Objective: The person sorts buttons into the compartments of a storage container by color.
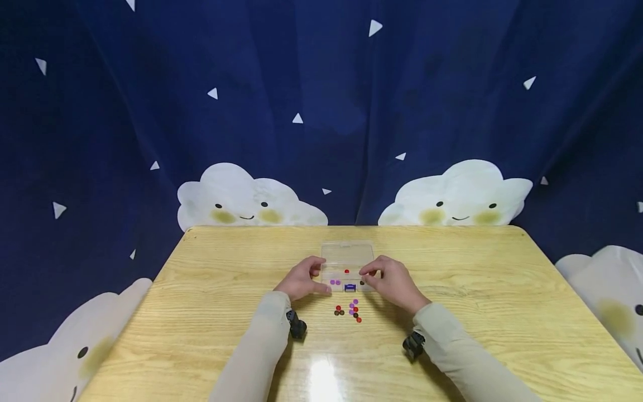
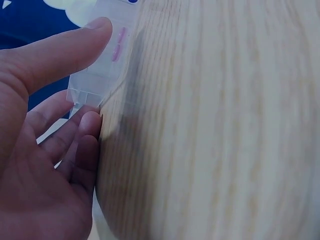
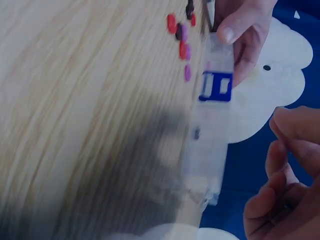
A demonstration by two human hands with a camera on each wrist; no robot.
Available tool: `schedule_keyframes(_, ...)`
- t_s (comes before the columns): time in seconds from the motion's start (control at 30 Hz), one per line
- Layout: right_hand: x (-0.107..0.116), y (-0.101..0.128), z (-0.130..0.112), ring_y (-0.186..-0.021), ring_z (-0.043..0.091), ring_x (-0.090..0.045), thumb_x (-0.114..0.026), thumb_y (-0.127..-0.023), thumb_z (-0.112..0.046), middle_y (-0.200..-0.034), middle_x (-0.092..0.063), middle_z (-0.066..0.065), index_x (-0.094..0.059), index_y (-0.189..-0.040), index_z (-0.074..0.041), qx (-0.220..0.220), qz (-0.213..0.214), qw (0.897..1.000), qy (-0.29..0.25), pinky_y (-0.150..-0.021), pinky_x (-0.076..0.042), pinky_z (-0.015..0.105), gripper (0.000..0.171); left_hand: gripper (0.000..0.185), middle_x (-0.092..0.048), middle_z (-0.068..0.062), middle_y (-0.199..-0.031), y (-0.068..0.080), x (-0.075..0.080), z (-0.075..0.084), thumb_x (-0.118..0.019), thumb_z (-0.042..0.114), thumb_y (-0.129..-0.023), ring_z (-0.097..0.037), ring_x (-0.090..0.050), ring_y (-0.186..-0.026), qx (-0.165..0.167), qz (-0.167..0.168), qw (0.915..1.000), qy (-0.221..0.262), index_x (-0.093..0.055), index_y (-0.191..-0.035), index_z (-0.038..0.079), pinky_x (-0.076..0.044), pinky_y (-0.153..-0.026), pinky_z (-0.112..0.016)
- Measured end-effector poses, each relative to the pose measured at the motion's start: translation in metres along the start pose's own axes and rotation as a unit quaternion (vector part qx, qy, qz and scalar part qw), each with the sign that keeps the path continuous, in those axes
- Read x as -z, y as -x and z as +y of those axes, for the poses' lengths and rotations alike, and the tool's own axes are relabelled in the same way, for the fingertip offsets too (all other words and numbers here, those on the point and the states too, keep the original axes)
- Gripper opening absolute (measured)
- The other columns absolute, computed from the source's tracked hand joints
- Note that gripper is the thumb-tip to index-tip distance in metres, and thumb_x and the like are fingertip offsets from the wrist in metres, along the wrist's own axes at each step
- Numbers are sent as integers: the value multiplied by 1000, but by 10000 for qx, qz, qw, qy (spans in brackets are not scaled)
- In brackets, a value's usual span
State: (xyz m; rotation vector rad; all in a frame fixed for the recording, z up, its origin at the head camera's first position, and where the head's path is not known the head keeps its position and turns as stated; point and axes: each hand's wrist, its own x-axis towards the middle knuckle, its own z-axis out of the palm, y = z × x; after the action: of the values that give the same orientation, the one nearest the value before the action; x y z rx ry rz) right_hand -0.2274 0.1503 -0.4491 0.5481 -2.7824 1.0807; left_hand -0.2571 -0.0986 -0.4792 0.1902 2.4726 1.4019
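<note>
A clear plastic box [image 1: 337, 269] lies on the table with its transparent lid [image 1: 346, 252] raised at the back and a blue label [image 1: 350, 287] on its front. My left hand [image 1: 301, 279] grips its left end, thumb at the front corner and fingers round the side. Inside are two purple beads [image 1: 335, 282] on the left, a red bead [image 1: 346, 271] towards the back middle and a black bead [image 1: 362, 282] on the right. Over the right end hovers my right hand [image 1: 392, 279], thumb and forefinger tips close together; I cannot tell whether a bead is between them.
Several loose red, purple and dark beads [image 1: 355, 309] lie on the wooden table [image 1: 226, 290] just in front of the box, with a small cluster [image 1: 339, 311] to their left. Behind the table hangs a dark blue curtain [image 1: 321, 145] with cloud prints.
</note>
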Motion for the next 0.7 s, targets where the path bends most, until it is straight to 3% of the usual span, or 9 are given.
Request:
schedule_keyframes(0.23, -3, 9, -23, -71, 5, -50, -70, -87, -7, -88, -67, -3, -79, -95, -12, 504, -739, 9960, 22, -64, -42, 21, 12, 76, -57, -6, -123, -1, 1, 0, -88, 17, -74, -21, -50, -109, -37, -39, 9999, -133, -52, -141, 15, -44, -98, -40)
schedule_keyframes(0.37, -10, 14, -37, -73, 5, -53, -72, -86, -7, -87, -66, -6, -79, -92, -13, 855, -1163, 9890, 312, -66, -45, 21, 12, 74, -57, -7, -123, 0, 2, 0, -87, 17, -75, -21, -51, -108, -104, -78, 9997, -204, -52, -141, 14, -44, -96, -39)
schedule_keyframes(0.5, -16, 17, -44, -72, 5, -52, -74, -83, -6, -83, -65, -5, -80, -86, -13, 1098, -1281, 9826, 777, -65, -45, 21, 10, 73, -57, -7, -123, -1, 2, 1, -87, 17, -75, -21, -51, -108, -110, -73, 9997, -205, -53, -140, 13, -44, -95, -38)
schedule_keyframes(0.7, -21, 18, -45, -71, 5, -50, -74, -81, -7, -83, -65, -2, -79, -85, -14, 1081, -1272, 9794, 1135, -64, -45, 22, 10, 73, -57, -6, -124, -1, 3, 1, -87, 16, -75, -21, -51, -109, -128, -77, 9997, -172, -52, -140, 13, -44, -96, -38)
